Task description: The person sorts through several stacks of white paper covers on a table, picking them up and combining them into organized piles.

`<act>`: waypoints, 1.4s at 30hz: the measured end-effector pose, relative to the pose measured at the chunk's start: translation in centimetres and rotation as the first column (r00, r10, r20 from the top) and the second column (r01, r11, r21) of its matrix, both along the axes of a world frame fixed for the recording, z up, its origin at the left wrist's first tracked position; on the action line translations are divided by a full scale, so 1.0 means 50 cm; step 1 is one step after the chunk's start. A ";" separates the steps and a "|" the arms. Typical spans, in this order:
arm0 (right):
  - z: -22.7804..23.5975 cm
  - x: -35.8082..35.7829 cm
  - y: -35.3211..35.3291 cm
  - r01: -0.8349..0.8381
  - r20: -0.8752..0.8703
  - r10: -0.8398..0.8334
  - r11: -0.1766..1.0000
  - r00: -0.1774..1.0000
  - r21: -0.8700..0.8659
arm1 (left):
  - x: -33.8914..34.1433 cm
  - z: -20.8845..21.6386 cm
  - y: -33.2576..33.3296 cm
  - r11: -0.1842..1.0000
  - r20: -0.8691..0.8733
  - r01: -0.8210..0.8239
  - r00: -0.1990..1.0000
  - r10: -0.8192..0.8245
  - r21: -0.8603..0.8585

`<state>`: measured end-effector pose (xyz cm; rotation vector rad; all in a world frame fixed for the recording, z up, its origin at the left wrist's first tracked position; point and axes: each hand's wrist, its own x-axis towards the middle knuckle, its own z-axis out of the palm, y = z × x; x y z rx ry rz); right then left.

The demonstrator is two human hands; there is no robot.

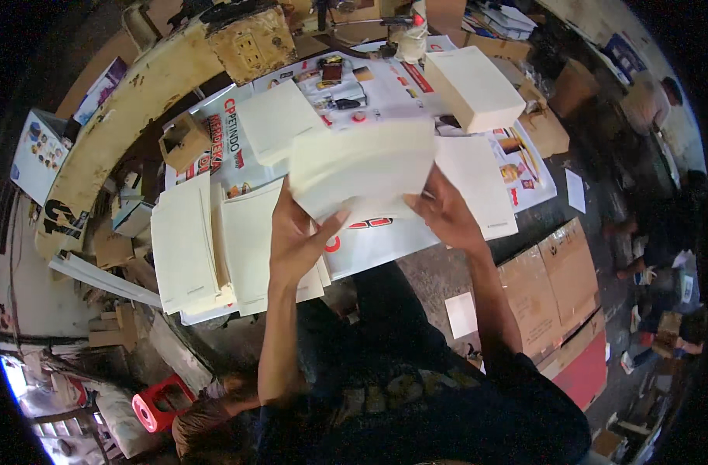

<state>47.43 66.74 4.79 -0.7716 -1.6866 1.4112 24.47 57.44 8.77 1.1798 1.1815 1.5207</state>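
Note:
Between my two hands I hold a thick stack of white paper sheets (361, 167), lifted over the table and slightly blurred. My left hand (298, 232) grips its left end, thumb on the near side. At the right end my right hand (445, 211) closes on it in the same way. Two paper piles, the outer one (185, 244) and the inner one (253, 252), lie on the left of the table. Behind the held stack is another pile (275, 120). Flat white sheets (478, 186) rest to the right of my right hand.
A tall block of paper (475, 89) stands at the table's far right. Printed banner sheeting (385, 252) covers the tabletop. Cardboard boxes (551, 287) sit on the floor at right, and a red plastic stool (164, 403) at lower left. People are at the far right.

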 end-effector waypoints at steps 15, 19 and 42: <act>0.077 -0.043 -0.035 0.244 -0.122 -0.234 0.967 0.965 0.071 | 0.016 -0.007 0.046 0.966 0.327 -0.227 0.909 0.256 -0.126; 0.029 -0.036 -0.028 0.232 -0.123 -0.223 0.970 0.967 0.066 | 0.020 0.012 0.002 0.993 -0.076 0.069 0.994 -0.076 -0.093; 0.240 -0.006 -0.054 -0.157 0.482 -0.405 0.616 0.777 0.772 | 0.046 -0.023 0.004 0.994 -0.223 -0.109 0.970 0.101 -0.023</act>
